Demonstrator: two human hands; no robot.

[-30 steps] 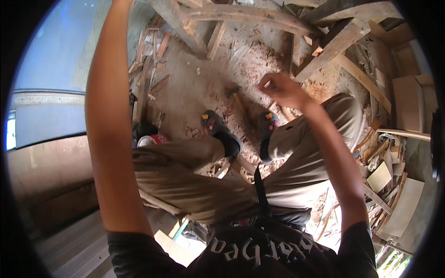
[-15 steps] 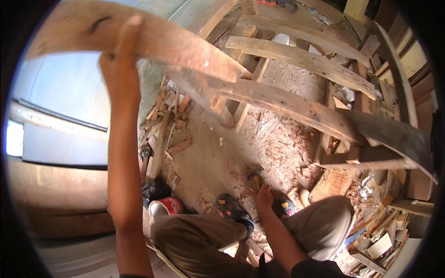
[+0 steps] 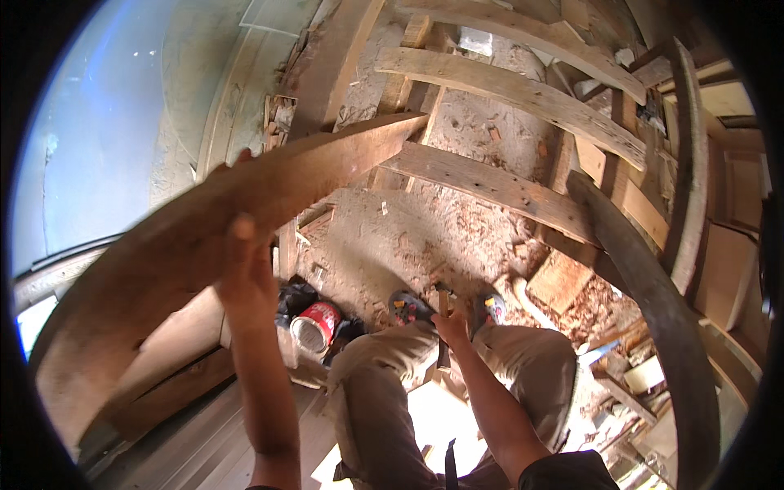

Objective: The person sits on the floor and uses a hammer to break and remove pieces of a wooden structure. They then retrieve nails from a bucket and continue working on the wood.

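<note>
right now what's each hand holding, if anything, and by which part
The left hand grips a curved wooden board around the middle of its length, thumb on the near face; the right hand holds a hammer by its handle.

Red can (image 3: 314,328) beside dark bundle (image 3: 296,296), bluish panel (image 3: 98,139) at left, dusty floor (image 3: 359,241)

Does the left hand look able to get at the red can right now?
Probably not as things stand: the left hand is taken up holding the curved wooden board. The red can looks uncovered from above, so the way seems fairly free if that hand were emptied.
</note>
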